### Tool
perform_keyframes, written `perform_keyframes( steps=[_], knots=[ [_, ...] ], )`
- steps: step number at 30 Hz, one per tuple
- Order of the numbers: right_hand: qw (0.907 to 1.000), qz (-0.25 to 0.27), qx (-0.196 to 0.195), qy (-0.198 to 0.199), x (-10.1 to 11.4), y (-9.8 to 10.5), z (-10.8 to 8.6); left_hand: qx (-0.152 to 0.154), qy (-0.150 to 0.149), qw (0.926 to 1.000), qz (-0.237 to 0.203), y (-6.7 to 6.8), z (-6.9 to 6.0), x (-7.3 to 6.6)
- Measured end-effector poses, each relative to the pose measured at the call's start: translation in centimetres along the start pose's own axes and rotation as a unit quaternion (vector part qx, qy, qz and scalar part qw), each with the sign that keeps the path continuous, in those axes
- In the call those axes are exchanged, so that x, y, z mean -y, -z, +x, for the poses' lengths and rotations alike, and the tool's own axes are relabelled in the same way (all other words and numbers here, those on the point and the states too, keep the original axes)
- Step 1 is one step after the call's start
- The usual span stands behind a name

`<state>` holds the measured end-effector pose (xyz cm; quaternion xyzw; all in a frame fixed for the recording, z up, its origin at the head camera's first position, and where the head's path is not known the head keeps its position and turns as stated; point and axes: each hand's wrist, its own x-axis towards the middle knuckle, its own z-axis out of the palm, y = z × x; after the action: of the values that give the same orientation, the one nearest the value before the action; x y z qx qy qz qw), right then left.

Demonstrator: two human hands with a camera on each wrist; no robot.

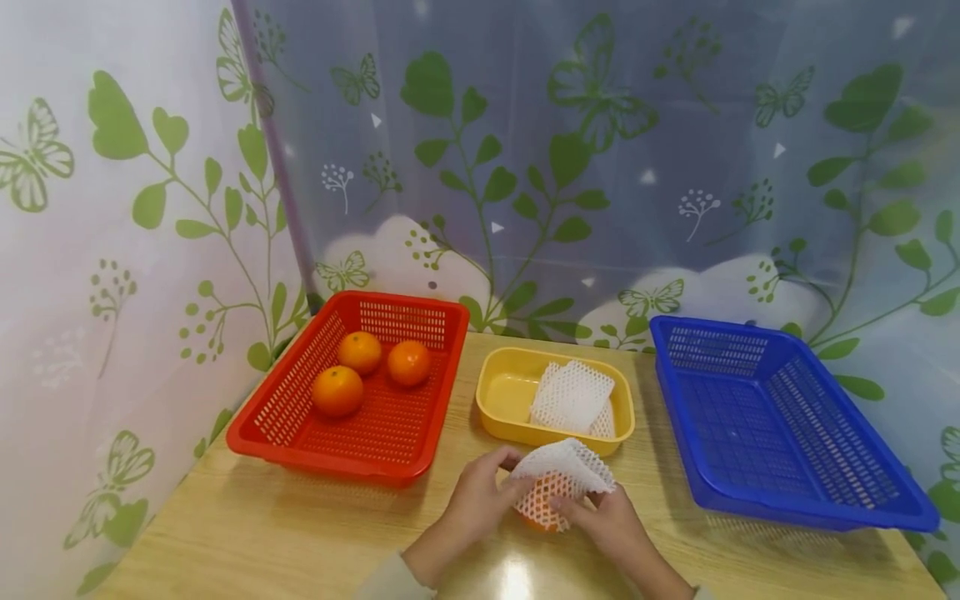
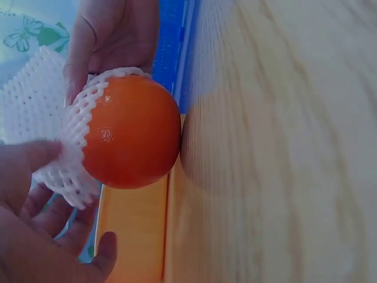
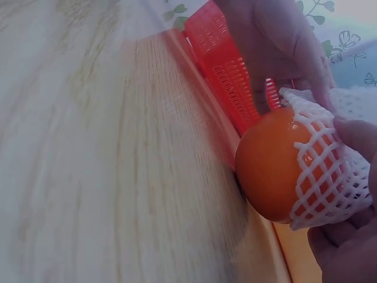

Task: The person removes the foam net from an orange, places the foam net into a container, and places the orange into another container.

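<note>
An orange (image 2: 134,132) rests on the table, its upper part inside a white foam net sleeve (image 1: 566,462). Its lower part shows bare in both wrist views. On the left side, my left hand (image 1: 480,497) pinches the net's edge between thumb and fingers. My right hand (image 1: 611,521) grips the net from the other side, with its thumb over the mesh against the fruit. The net's far end stands up loose above the orange. Just beyond the hands, a yellow tray (image 1: 504,429) holds more folded white foam nets (image 1: 573,396).
A red basket (image 1: 375,454) at the left holds three oranges (image 1: 337,392). To the right stands a blue basket (image 1: 750,417) with nothing visible in it. A patterned curtain (image 1: 510,167) hangs behind the wooden table (image 1: 285,533) and along its left side.
</note>
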<state>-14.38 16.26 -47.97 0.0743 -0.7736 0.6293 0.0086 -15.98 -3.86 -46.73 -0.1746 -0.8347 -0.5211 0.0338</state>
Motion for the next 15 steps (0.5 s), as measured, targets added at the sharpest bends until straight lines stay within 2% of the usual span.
perform_keyframes(
  steps=[6,9,12,15],
  knots=[
    [0.9994,-0.019,-0.025,-0.017,0.3,-0.09,0.03,0.043,-0.025,0.9979,0.043,-0.02,0.08,0.35],
    [0.9985,-0.03,-0.039,-0.023,0.32,-0.11,0.08,0.066,-0.03,0.9961,0.049,-0.01,-0.01,0.27],
    [0.9978,-0.037,-0.052,-0.017,0.34,-0.13,0.02,0.083,-0.03,0.995,0.047,0.02,-0.08,0.06],
    [0.9968,-0.041,-0.068,0.009,0.35,-0.18,-0.06,0.091,-0.038,0.9942,0.044,-0.01,-0.07,-0.07]
  ],
)
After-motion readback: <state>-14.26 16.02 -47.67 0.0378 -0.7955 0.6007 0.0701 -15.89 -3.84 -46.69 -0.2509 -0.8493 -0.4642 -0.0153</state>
